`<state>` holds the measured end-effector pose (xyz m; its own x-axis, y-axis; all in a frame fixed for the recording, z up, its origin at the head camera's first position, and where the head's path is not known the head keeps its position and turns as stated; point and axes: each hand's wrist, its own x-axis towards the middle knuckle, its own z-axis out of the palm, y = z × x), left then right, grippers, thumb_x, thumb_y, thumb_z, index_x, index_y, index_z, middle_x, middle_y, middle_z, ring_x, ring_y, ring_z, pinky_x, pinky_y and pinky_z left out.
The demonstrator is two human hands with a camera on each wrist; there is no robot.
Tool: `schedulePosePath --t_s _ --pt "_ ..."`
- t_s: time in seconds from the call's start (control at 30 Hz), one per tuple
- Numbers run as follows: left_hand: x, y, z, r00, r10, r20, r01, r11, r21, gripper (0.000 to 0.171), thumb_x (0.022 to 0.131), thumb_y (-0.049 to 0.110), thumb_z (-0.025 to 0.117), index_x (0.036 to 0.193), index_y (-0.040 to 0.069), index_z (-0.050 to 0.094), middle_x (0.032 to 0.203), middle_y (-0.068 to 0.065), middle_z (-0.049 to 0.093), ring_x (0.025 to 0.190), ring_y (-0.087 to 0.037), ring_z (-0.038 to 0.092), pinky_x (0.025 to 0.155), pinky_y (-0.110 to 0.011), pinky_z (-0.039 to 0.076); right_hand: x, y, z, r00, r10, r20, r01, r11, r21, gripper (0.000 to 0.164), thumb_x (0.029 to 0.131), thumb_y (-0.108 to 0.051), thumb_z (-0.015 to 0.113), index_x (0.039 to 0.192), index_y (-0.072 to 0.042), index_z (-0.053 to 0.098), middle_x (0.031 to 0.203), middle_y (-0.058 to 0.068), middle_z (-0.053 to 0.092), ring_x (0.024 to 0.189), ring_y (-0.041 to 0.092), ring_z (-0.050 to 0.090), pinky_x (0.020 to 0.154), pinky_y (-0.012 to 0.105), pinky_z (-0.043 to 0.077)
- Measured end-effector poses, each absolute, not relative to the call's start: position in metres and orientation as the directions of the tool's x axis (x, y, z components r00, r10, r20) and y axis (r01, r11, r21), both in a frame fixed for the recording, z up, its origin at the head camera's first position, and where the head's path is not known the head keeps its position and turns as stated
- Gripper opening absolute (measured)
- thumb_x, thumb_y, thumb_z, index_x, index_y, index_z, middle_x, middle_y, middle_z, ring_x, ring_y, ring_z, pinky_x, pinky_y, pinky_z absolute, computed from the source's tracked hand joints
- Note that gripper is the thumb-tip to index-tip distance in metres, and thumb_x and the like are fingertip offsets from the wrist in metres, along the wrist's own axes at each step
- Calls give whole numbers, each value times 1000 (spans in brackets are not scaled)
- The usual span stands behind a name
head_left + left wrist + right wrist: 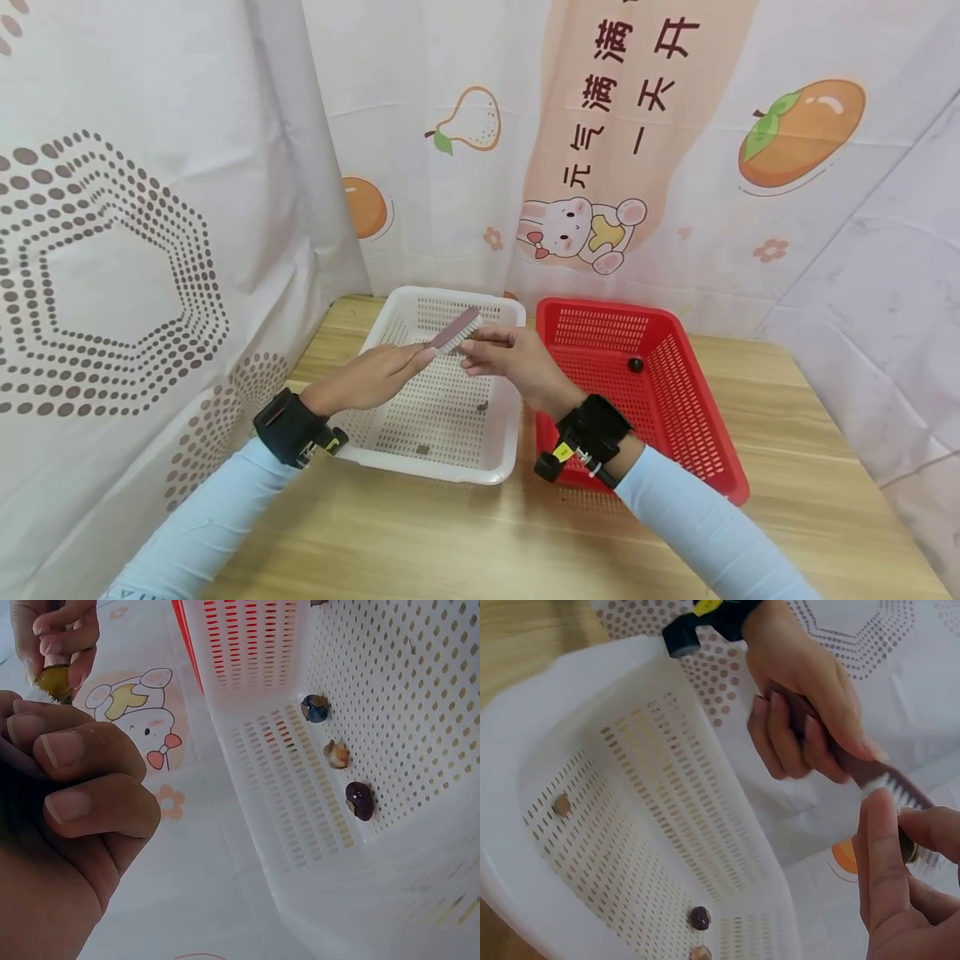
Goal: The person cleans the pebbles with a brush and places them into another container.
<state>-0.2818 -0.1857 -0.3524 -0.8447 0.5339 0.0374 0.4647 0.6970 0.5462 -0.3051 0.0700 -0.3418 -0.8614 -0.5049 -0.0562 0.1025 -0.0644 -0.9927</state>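
My left hand grips the mauve-brown handle of a brush, its white bristles turned toward the right hand. In the right wrist view the fingers wrap round the brush handle. My right hand pinches a small round olive-yellow object between thumb and fingertips. In the right wrist view this round object looks dark and sits against the bristles, partly hidden by fingers. Both hands are held above the white basket. Inside it lie a blue piece, an orange-white piece and a dark purple piece.
A red basket stands to the right of the white one, with one dark round object inside. Small brownish pieces lie on the white basket's floor. The wooden table meets a printed curtain behind.
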Motion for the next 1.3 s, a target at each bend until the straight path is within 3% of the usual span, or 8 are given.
schedulePosePath --t_s 0.27,0.4,0.53,0.67,0.83,1.1,1.3 --pt "-281 -187 -351 -845 534 34 469 709 527 59 101 56 16 129 19 52 67 5 35 63 -12 42 62 -32 37 -307 72 -341 -871 -491 -29 75 -74 -994 34 88 -16 71 117 0 63 104 20 66 95 31 66 85 39 50" --pt "-279 -187 -351 -846 533 31 466 710 527 60 101 57 17 132 19 51 66 6 34 62 -11 42 61 -32 37 -304 69 -341 -836 -546 -53 68 -7 -998 38 89 -17 69 119 3 60 106 17 66 95 30 67 84 38 51" --pt "-279 -188 -351 -846 533 22 457 703 544 57 101 57 17 125 20 53 65 6 33 54 -10 32 53 -30 31 -304 70 -341 -850 -526 -26 34 -6 -999 33 89 -14 69 117 3 61 104 18 66 93 31 67 83 39 51" --pt "-279 -188 -351 -851 525 23 450 704 550 57 101 56 17 127 19 52 66 5 33 54 -10 31 52 -29 30 -304 70 -341 -860 -510 13 -6 -15 -1000 29 89 -11 69 113 3 63 102 19 66 89 30 67 82 40 52" --pt "-279 -189 -353 -848 529 21 451 700 554 53 100 58 18 116 21 54 65 6 34 53 -9 31 51 -28 29 -300 67 -340 -828 -560 -28 -11 66 -998 33 88 -14 71 115 2 62 103 16 67 88 29 67 81 38 52" --pt "-279 -191 -353 -850 525 48 458 690 560 50 101 55 18 109 20 53 65 5 34 55 -10 31 52 -29 29 -303 71 -335 -865 -502 -19 42 -34 -999 34 87 -10 70 117 1 61 106 19 65 93 32 67 83 39 51" --pt "-279 -189 -353 -849 527 32 451 694 561 55 101 56 17 120 19 54 67 4 33 55 -11 32 54 -30 31 -302 72 -336 -845 -532 -54 70 -10 -997 34 88 -13 70 118 0 61 108 18 65 95 30 67 85 38 50"
